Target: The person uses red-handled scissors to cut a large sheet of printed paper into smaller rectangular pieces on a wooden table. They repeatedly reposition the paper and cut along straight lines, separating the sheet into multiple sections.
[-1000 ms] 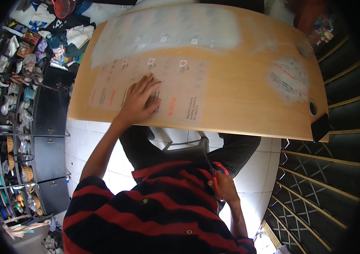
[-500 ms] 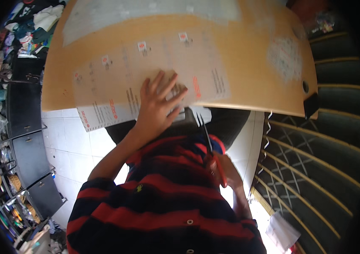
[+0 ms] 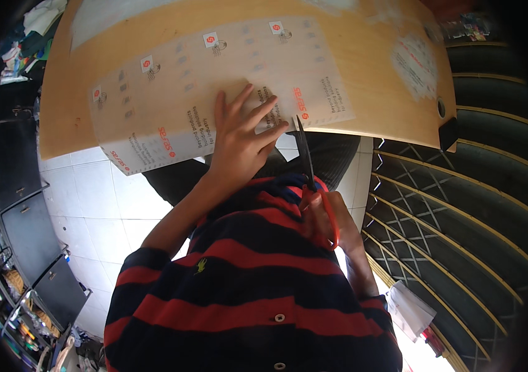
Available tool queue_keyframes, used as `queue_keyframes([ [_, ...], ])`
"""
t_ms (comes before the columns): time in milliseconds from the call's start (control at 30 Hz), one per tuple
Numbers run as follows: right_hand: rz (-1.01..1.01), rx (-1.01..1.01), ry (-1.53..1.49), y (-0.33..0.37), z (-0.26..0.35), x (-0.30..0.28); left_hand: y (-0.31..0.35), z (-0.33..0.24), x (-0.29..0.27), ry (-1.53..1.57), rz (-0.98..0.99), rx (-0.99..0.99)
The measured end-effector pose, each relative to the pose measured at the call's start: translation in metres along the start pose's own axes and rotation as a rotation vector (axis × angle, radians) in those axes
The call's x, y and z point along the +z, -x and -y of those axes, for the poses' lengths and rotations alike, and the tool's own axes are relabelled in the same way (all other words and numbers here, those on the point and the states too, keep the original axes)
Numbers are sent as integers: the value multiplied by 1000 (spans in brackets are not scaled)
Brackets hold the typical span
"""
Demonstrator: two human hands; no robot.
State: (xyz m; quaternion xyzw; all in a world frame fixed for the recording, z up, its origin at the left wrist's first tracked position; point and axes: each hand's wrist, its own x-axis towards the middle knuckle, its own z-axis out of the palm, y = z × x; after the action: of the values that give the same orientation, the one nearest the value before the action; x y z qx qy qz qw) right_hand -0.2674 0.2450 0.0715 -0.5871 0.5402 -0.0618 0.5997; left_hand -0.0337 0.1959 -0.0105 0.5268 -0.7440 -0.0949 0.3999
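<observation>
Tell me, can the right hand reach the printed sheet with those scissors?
Probably yes: the right hand holds the scissors, tips seemingly at the near edge of the printed sheet, and the left hand rests to the left, not between them.

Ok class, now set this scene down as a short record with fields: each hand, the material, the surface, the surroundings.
Left hand: fingers spread on the sheet
Right hand: holding red-handled scissors, blades pointing toward the table
Material: pale printed sheet, its near-left part past the table's edge
Surface: wood-coloured table
Left side: dark cabinet
Right side: folding lattice gate
</observation>
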Motion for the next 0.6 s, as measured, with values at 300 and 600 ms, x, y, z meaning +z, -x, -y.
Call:
queue_keyframes([
  [300,-57,-8,95,-2,11,4,0,-4,-2,3,6,20],
  [600,-101,2,149,-6,13,7,1,-9,-1,-12,-35,58],
])
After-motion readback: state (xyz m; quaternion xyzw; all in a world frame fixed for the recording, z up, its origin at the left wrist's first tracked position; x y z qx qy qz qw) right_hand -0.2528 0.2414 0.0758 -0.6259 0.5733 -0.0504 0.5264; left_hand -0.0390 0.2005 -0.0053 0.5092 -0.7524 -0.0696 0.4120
